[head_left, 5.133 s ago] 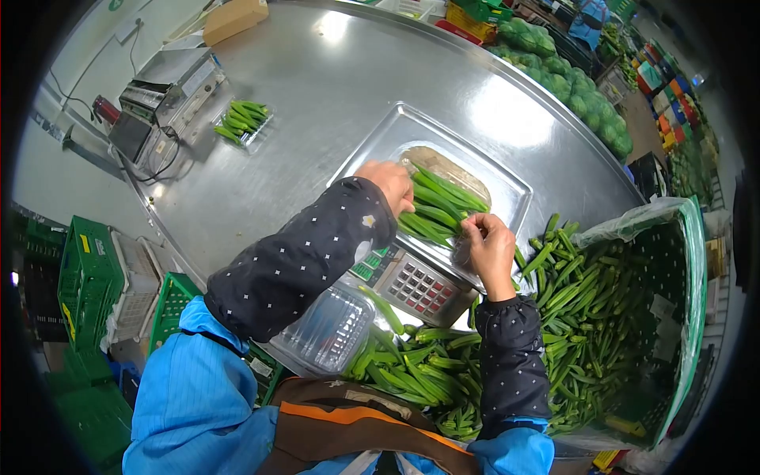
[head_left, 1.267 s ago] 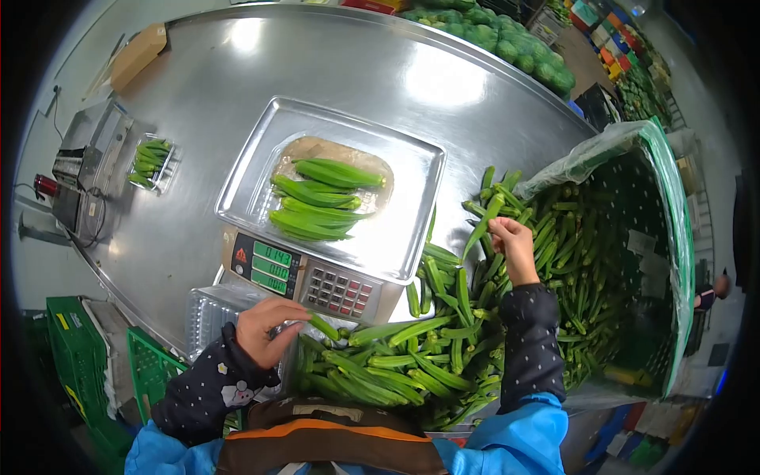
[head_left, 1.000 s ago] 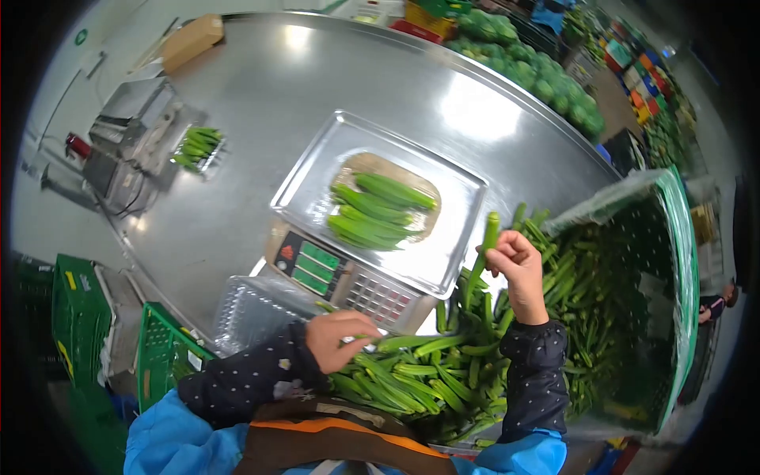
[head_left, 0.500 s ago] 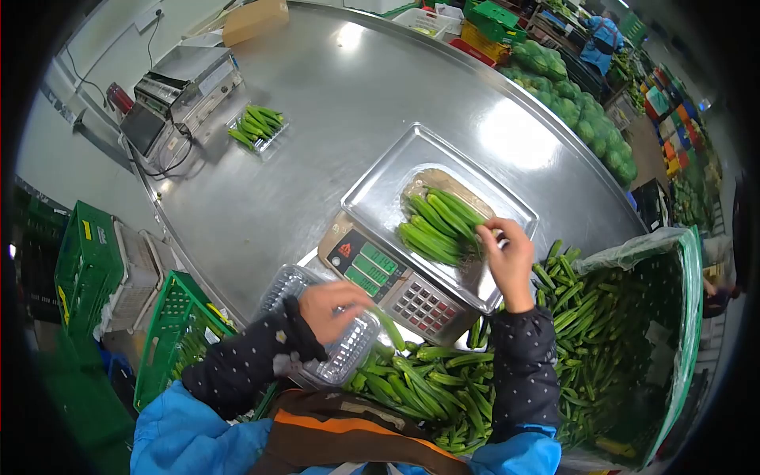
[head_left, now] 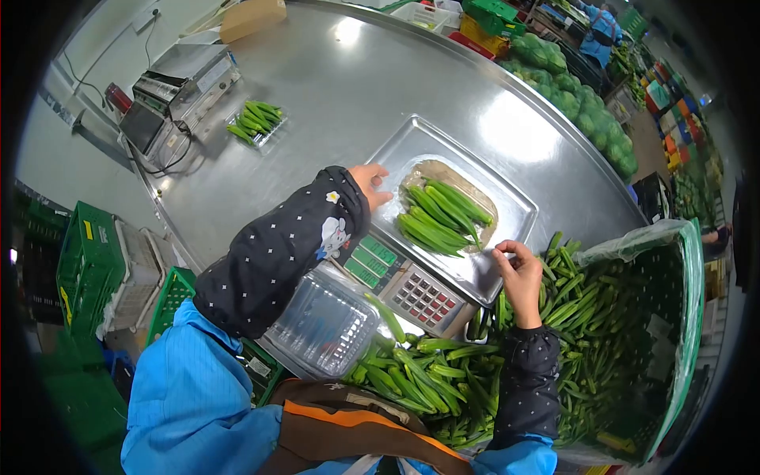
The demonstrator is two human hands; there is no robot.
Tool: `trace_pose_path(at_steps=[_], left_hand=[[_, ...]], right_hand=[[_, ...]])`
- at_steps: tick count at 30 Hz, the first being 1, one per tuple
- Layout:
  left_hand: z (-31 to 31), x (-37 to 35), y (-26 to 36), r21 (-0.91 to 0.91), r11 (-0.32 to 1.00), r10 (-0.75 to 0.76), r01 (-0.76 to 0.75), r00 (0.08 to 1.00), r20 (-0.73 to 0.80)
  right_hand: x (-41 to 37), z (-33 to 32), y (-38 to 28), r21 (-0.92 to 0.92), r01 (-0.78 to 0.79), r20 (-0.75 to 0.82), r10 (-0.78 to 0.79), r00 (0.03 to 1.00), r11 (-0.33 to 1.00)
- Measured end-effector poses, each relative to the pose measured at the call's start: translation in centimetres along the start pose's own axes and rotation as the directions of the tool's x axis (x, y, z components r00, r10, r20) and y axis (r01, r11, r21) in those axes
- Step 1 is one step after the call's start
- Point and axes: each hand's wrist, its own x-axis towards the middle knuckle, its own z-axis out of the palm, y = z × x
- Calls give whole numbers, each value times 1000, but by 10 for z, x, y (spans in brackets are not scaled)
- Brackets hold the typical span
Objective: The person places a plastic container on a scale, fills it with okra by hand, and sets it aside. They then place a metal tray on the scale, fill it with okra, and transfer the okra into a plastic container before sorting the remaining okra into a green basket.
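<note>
Scale display [head_left: 372, 260]: rows of green digits, too blurred for me to read.
Keypad [head_left: 426, 298]: pale and red keys, marks too small.
Okra [head_left: 443, 212]: bunched mid-way across the metal tray [head_left: 397, 148].
Left hand [head_left: 367, 184]: fingers parted, at the tray's left edge.
Right hand [head_left: 522, 277]: fingertips narrow at the tray's right rim; whether they pinch anything, I can't tell.
Table [head_left: 317, 119]: broad metal stretch from tray to small okra pack [head_left: 257, 120], far left.
Near right: loose okra [head_left: 419, 378] crowds the scale; green crate [head_left: 671, 317] beyond.
</note>
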Motion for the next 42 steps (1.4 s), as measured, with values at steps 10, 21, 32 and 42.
trace_pose_path(at_steps=[10,21,32,42], left_hand=[[27,22,-33,-86,996,9,-8,1000,6],[3,3,-32,-449,893,43,-1,996,82],[1,-6,-37,-371,921,109,-117,993,-44],[107,-121,107,-619,778,318,102,787,529]], right_hand=[[1,-43,26,-117,-7,-33,3,999,993],[-85,-204,126,-647,-197,-51,217,975,737],[-96,-165,113,-754,87,39,-88,995,652],[-138,-111,-4,739,-156,-59,293,954,655]])
